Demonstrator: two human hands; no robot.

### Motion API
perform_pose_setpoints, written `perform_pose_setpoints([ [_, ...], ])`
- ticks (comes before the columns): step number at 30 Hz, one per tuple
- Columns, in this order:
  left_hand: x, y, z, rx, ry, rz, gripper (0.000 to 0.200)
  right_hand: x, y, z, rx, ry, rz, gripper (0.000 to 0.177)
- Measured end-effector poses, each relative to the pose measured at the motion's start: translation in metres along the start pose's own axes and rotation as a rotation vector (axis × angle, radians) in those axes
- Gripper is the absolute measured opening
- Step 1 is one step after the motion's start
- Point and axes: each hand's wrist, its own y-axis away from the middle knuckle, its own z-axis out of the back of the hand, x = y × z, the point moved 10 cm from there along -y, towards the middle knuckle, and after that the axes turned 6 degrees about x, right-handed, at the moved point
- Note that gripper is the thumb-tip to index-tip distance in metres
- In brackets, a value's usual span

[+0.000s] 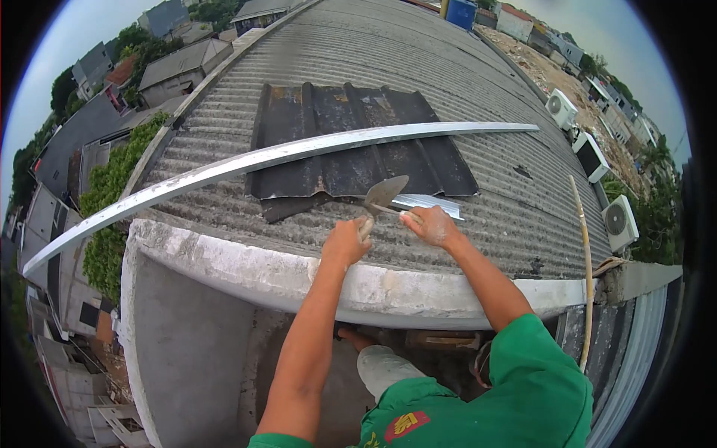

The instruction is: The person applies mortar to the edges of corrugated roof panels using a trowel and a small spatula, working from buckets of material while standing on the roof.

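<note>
My left hand [348, 240] is closed round the handle of a trowel [387, 191], whose pointed grey blade is raised over the corrugated roof. Close on its right, my right hand [435, 225] grips a thin tool [388, 210] that reaches left to the trowel's base; its exact shape is hard to make out. Both hands are beyond the rough concrete ledge [224, 257]. Behind them lie dark ribbed sheets [358, 164] and a short shiny metal strip [427, 203] on the roof.
A long silver metal bar [246, 160] crosses the roof and overhangs its left side. A bamboo pole [585, 269] leans at the right. Air conditioner units [619, 222] line the right edge. Below the ledge are a grey wall [187, 343] and my legs.
</note>
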Motion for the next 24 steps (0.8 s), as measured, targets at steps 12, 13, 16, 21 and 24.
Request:
perform_pose_setpoints([
  [12, 0.011, -0.007, -0.001, -0.049, 0.048, 0.016, 0.06, -0.072, -0.012, 0.026, -0.001, 0.063, -0.134, 0.046],
  [13, 0.009, -0.006, 0.003, -0.058, 0.041, 0.006, 0.06, -0.098, -0.006, 0.034, 0.001, -0.035, -0.178, 0.046],
  [16, 0.003, -0.01, -0.013, 0.049, -0.037, 0.019, 0.058, -0.078, 0.004, 0.025, 0.076, -0.12, -0.202, 0.046],
  [21, 0.001, -0.007, -0.014, 0.1, -0.032, -0.033, 0.056, -0.09, -0.019, 0.025, 0.038, -0.061, -0.135, 0.05],
  [24, -0.005, -0.011, -0.009, 0.09, 0.014, -0.019, 0.056, -0.092, -0.009, 0.063, 0.091, 0.03, -0.365, 0.054],
])
